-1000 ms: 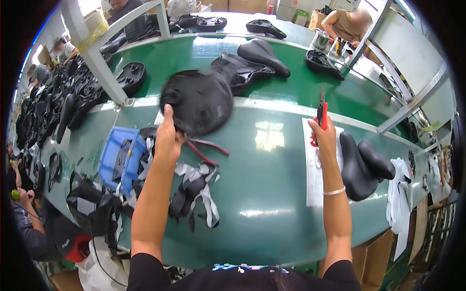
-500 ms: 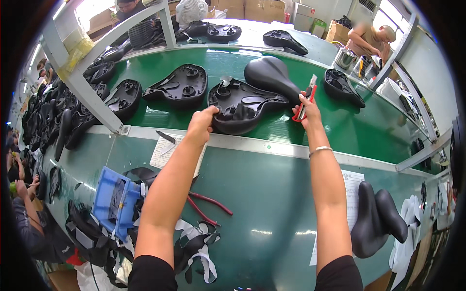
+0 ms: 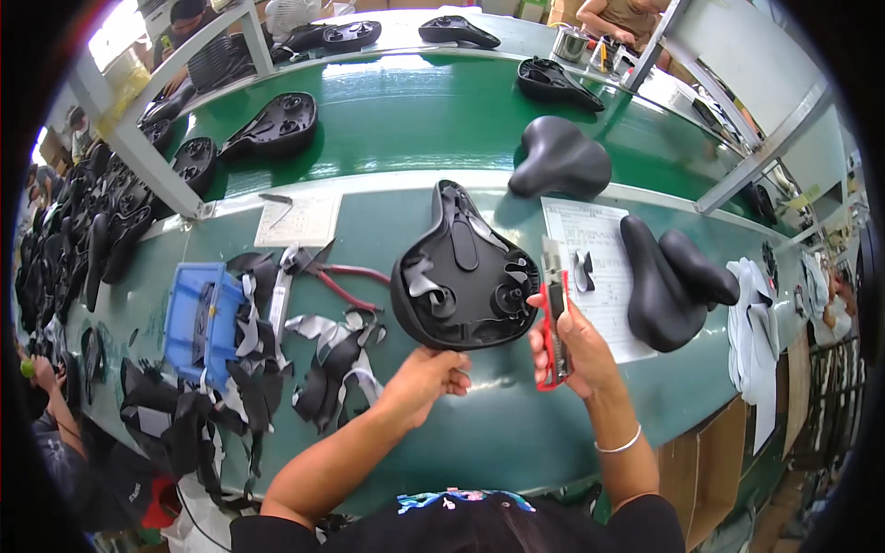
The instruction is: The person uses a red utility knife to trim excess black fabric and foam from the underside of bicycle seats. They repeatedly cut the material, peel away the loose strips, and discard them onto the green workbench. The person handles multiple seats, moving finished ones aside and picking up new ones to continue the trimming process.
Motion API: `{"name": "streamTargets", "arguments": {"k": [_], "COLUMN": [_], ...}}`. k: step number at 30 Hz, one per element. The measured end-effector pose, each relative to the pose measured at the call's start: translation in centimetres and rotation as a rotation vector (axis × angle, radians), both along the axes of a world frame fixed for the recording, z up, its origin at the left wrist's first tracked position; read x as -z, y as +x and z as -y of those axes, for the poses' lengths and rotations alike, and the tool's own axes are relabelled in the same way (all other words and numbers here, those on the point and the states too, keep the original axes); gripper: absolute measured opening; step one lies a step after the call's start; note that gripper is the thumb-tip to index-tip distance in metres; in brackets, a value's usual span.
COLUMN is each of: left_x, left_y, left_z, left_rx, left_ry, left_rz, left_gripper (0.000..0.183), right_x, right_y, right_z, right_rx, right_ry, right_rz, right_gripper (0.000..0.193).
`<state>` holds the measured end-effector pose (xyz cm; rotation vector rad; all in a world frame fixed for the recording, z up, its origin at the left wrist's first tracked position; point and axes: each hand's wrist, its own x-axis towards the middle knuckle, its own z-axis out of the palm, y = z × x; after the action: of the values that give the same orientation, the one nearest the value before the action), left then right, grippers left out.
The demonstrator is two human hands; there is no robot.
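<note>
An upturned black bicycle saddle (image 3: 466, 276) lies on the green work table in front of me, its hollow underside facing up and its nose pointing away. Loose grey-black flaps of cover material stick up inside its rim. Curled fingers of my left hand (image 3: 422, 385) close at the saddle's near edge. In my right hand (image 3: 583, 348) is a red utility knife (image 3: 556, 318), blade upward, close to the saddle's right side. A second saddle (image 3: 564, 158), smooth side up, rests at the near edge of the green belt.
Left of the saddle are red-handled pliers (image 3: 346, 284), cut scraps (image 3: 332, 364) and a blue bin (image 3: 198, 323). To the right lie a printed sheet (image 3: 590, 240) and more finished saddles (image 3: 668, 290). A metal frame post (image 3: 157, 166) stands at left. People work beyond the belt.
The upturned saddle has come from the belt onto the table near me and turned nose-away. The smooth saddle has shifted toward the belt's near edge. Both hands have drawn back; the knife stays in the right.
</note>
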<state>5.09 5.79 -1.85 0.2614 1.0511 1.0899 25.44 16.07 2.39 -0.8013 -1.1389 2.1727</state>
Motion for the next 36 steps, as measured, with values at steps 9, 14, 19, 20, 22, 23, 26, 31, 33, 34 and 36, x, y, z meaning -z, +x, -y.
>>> {"name": "streamTargets", "arguments": {"k": [9, 14, 19, 20, 22, 23, 26, 31, 33, 34, 36], "left_x": [-2.5, -3.1, -1.5, -2.4, -2.9, -2.9, -2.6, -2.6, -2.3, -1.0, -1.6], "left_y": [0.2, 0.9, 1.2, 0.7, 0.0, -0.4, -0.7, -1.8, -2.3, -3.2, -3.9], "left_z": [6.5, 7.1, 8.0, 8.4, 8.7, 9.1, 9.6, 9.9, 10.0, 9.2, 8.7], "left_rx": [0.040, -0.039, -0.148, -0.125, -0.130, -0.118, -0.161, -0.269, -0.331, -0.353, -0.358], "left_ry": [0.355, 0.614, 0.805, 0.755, 0.710, 0.636, 0.451, 0.408, 0.509, 0.648, 0.744], "left_rz": [-0.318, -0.154, -0.388, -0.370, -0.344, -0.289, -0.145, -0.138, -0.261, -0.475, -0.533], "left_gripper": [0.023, 0.046, 0.052, 0.052, 0.056, 0.057, 0.061, 0.063, 0.061, 0.058, 0.056], "right_x": [-1.0, 0.9, 2.2, 1.5, 2.5, 1.7, 0.5, 0.5, 0.5, 0.9, 2.2], "right_y": [-2.2, -4.6, -6.9, -7.5, -7.7, -8.1, -8.7, -8.8, -9.1, -9.1, -8.8], "right_z": [6.5, 10.2, 12.2, 12.8, 13.1, 13.2, 13.4, 13.5, 13.1, 13.0, 12.3], "right_rx": [-0.072, -0.193, -0.229, -0.169, -0.156, -0.202, -0.307, -0.442, -0.525, -0.526, -0.604], "right_ry": [0.113, 0.066, -0.030, -0.051, 0.004, 0.009, -0.099, -0.190, -0.050, 0.050, 0.107], "right_rz": [0.025, -0.008, 0.013, 0.032, 0.099, 0.107, 0.102, 0.110, 0.199, 0.265, 0.315], "right_gripper": [0.044, 0.045, 0.048, 0.042, 0.043, 0.041, 0.040, 0.035, 0.039, 0.041, 0.049]}}
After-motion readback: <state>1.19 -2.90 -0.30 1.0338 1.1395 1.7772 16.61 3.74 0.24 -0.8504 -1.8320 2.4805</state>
